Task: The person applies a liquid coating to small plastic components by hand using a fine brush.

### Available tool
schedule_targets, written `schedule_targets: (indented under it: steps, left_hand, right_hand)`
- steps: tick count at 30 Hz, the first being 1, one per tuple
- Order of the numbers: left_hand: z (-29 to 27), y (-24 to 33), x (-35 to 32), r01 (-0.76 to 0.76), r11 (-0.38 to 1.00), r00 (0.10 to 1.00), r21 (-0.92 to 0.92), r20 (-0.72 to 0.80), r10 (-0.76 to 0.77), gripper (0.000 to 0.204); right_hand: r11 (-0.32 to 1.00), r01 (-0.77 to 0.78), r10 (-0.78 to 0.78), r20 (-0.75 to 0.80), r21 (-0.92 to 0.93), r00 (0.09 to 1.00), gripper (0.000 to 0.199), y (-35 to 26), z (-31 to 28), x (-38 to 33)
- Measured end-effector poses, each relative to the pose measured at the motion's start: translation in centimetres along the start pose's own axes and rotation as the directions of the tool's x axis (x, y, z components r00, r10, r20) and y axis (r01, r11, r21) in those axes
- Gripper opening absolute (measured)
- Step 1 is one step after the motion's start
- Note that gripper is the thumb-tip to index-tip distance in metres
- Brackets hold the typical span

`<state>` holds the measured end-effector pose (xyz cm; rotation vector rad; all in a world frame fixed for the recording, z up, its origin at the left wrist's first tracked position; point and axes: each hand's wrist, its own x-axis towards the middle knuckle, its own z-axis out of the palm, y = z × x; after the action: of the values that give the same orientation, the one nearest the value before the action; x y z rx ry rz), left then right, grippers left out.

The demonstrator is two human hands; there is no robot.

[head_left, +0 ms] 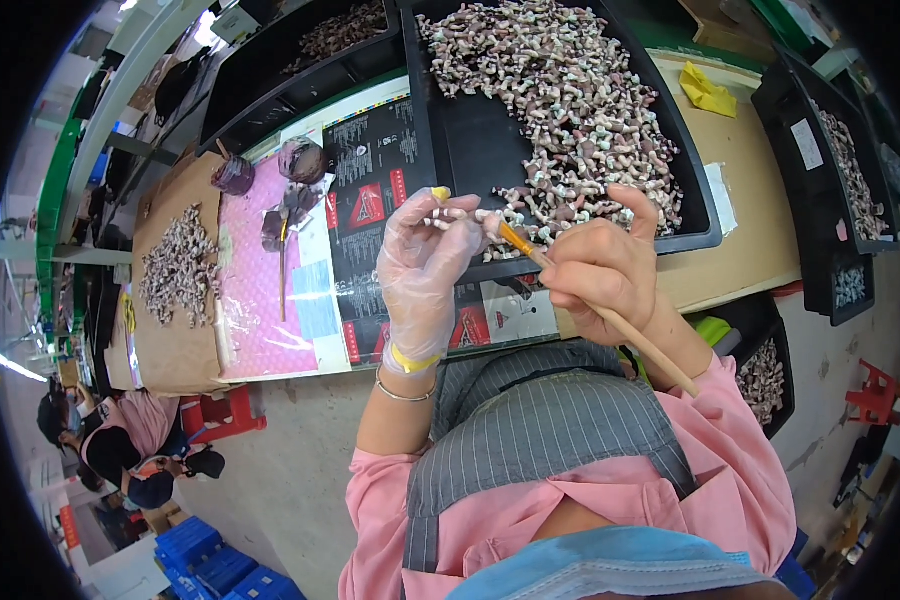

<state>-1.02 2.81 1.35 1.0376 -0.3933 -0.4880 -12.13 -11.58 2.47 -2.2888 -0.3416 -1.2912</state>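
Observation:
My left hand point(418, 285), in a clear thin glove with a yellow band at the wrist, pinches a small white and purplish figurine point(452, 214) between its fingertips. My bare right hand point(605, 265) grips a paintbrush point(655, 355) with a pale wooden handle. Its orange-brown bristles point(514, 238) point at the figurine's right end; whether they touch it I cannot tell. Just beyond both hands lies a black tray point(480, 145), heaped with similar small figurines point(580, 110) at its back and right.
Two dark-stained jars point(233, 175) and a second paintbrush point(283, 265) rest on the pink sheet at left, beside figurines point(178, 265) on cardboard. A black bin point(300, 85) stands back left, a yellow cloth point(708, 90) right. Another person point(135, 440) sits at lower left.

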Motion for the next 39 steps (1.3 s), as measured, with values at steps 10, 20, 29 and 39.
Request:
schedule_targets:
  steps: [10, 20, 29, 39]
  left_hand:
    - [-1.1, -0.4, -0.3, 0.082, 0.995, 0.997, -0.064, 0.003, -0.082, 0.018]
    - [-1.4, 0.2, 0.2, 0.136, 0.982, 0.991, -0.134, 0.015, -0.135, 0.014]
    - [-1.8, 0.2, 0.3, 0.150, 0.975, 0.988, -0.161, -0.005, -0.153, 0.014]
    - [-2.0, -0.3, 0.2, 0.115, 0.979, 0.993, -0.169, -0.019, -0.120, 0.013]
  right_hand:
    - [0.996, 0.050, -0.047, 0.039, -0.080, 0.998, 0.015, 0.3, 0.9, -0.1]
    - [0.997, 0.030, -0.028, 0.033, -0.073, 0.999, 0.015, -0.4, 1.4, -0.2]
    - [0.999, 0.018, -0.018, -0.018, -0.027, 1.000, 0.013, 0.3, 0.7, -0.1]
    - [0.986, -0.127, 0.122, 0.053, 0.105, 0.991, 0.006, 0.2, 1.0, 0.2]
